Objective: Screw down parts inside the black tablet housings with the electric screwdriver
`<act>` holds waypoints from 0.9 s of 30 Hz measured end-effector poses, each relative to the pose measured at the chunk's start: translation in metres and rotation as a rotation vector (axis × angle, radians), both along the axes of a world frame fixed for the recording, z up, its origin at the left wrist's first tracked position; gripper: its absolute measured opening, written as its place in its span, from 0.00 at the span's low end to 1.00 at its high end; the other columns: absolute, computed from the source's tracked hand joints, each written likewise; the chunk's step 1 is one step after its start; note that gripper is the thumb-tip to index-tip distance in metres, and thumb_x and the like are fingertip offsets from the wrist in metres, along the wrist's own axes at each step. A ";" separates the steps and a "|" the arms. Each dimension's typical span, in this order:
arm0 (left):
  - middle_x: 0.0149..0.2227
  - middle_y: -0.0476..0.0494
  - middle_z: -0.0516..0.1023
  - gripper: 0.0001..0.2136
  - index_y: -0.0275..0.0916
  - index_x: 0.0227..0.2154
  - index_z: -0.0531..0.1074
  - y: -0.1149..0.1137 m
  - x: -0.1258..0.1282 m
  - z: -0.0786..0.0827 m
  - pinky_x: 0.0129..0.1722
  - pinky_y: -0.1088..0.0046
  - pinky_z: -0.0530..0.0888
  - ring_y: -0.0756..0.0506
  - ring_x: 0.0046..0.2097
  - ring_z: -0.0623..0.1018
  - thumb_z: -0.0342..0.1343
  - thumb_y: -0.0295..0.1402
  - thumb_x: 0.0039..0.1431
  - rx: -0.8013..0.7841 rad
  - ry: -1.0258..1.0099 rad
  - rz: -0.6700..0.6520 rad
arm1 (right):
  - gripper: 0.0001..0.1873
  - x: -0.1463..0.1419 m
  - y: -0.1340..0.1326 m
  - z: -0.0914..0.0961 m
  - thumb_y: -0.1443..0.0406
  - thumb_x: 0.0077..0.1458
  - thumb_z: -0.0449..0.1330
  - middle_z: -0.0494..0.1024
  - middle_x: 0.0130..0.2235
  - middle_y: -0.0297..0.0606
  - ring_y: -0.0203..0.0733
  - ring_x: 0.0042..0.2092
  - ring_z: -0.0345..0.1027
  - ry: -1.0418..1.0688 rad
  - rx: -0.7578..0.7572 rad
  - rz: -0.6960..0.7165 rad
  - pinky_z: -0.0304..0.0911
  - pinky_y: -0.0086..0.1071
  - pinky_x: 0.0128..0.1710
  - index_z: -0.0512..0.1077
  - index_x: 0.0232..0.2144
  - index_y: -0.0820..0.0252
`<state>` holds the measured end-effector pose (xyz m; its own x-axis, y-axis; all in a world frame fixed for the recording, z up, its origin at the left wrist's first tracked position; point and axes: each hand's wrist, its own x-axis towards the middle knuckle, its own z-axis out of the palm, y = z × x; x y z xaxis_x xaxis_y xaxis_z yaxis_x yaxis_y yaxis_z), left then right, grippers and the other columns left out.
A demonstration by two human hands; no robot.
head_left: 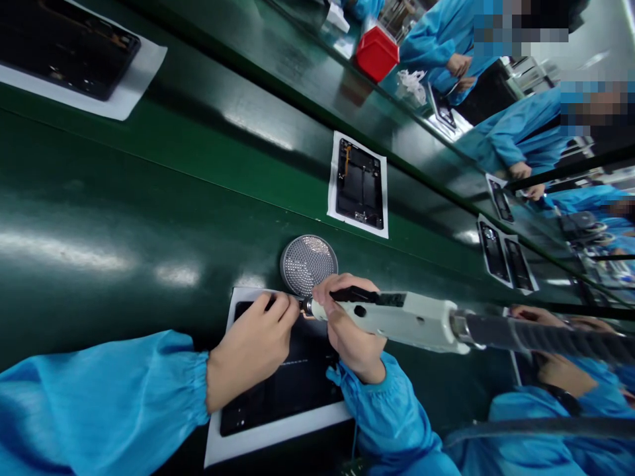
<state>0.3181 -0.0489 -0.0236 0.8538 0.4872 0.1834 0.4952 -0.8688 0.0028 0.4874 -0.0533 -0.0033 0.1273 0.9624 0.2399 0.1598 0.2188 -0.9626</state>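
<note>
My right hand (354, 334) is wrapped around a pale electric screwdriver (397, 320), which lies nearly level with its tip pointing left. Close to that tip, my left hand (260, 344) has its fingers bent and pinched together; what they hold, if anything, is hidden. Both hands are over a black tablet housing (278, 390), which rests on a white sheet (278, 436). Its upper edge is partly covered by my fingers. Just beyond the hands sits a round grey dish (308, 264) with a dimpled surface and small shiny pieces on it.
Another open tablet housing (362, 185) lies on a white sheet farther up the green bench (124, 192). A larger-looking one (69, 46) is at upper left. A red bin (377, 53) stands across the line. Co-workers in blue sleeves work opposite and at right. The screwdriver's dark hose (546, 337) runs right.
</note>
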 end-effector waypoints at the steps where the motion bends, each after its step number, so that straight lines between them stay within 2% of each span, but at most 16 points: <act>1: 0.49 0.29 0.75 0.15 0.26 0.47 0.79 0.000 0.000 0.001 0.43 0.58 0.69 0.34 0.48 0.73 0.52 0.26 0.62 -0.005 0.002 0.002 | 0.06 -0.001 0.000 -0.001 0.67 0.57 0.62 0.71 0.32 0.32 0.43 0.34 0.68 0.010 0.018 0.014 0.69 0.43 0.36 0.72 0.38 0.52; 7: 0.48 0.28 0.76 0.14 0.25 0.45 0.79 0.000 0.001 -0.002 0.44 0.57 0.69 0.33 0.48 0.73 0.52 0.26 0.62 -0.018 -0.020 -0.003 | 0.08 0.003 -0.001 -0.005 0.68 0.57 0.63 0.73 0.32 0.33 0.44 0.35 0.70 0.018 0.070 -0.012 0.69 0.43 0.37 0.73 0.39 0.52; 11: 0.48 0.28 0.77 0.15 0.26 0.49 0.77 0.002 0.002 -0.009 0.44 0.57 0.69 0.34 0.47 0.74 0.49 0.26 0.65 -0.064 -0.085 -0.016 | 0.12 0.015 0.008 0.011 0.69 0.54 0.64 0.73 0.30 0.32 0.42 0.33 0.70 0.081 0.135 -0.079 0.69 0.40 0.34 0.74 0.42 0.52; 15: 0.48 0.29 0.76 0.17 0.26 0.53 0.74 0.002 0.005 -0.015 0.47 0.55 0.68 0.33 0.48 0.73 0.51 0.28 0.65 -0.127 -0.168 -0.002 | 0.12 0.018 0.034 0.026 0.71 0.50 0.64 0.72 0.28 0.30 0.39 0.31 0.69 0.207 0.156 -0.167 0.68 0.39 0.35 0.74 0.38 0.54; 20: 0.48 0.31 0.76 0.16 0.28 0.53 0.74 -0.002 0.007 -0.020 0.49 0.54 0.67 0.33 0.48 0.73 0.53 0.30 0.65 -0.122 -0.218 0.031 | 0.12 0.012 0.059 0.013 0.70 0.47 0.65 0.72 0.28 0.29 0.38 0.31 0.68 0.223 0.093 -0.183 0.67 0.39 0.36 0.72 0.36 0.56; 24: 0.47 0.32 0.76 0.15 0.29 0.52 0.74 -0.001 0.006 -0.021 0.48 0.54 0.67 0.33 0.48 0.73 0.53 0.31 0.66 -0.135 -0.240 0.027 | 0.12 0.011 0.063 0.000 0.71 0.49 0.63 0.72 0.28 0.29 0.39 0.32 0.69 0.167 0.075 -0.192 0.67 0.41 0.38 0.72 0.38 0.56; 27: 0.47 0.32 0.76 0.14 0.30 0.51 0.75 0.001 0.006 -0.022 0.47 0.55 0.67 0.34 0.48 0.72 0.52 0.31 0.67 -0.142 -0.253 0.029 | 0.14 0.010 0.063 -0.001 0.70 0.49 0.62 0.71 0.29 0.29 0.39 0.32 0.69 0.133 0.054 -0.199 0.68 0.41 0.37 0.72 0.40 0.56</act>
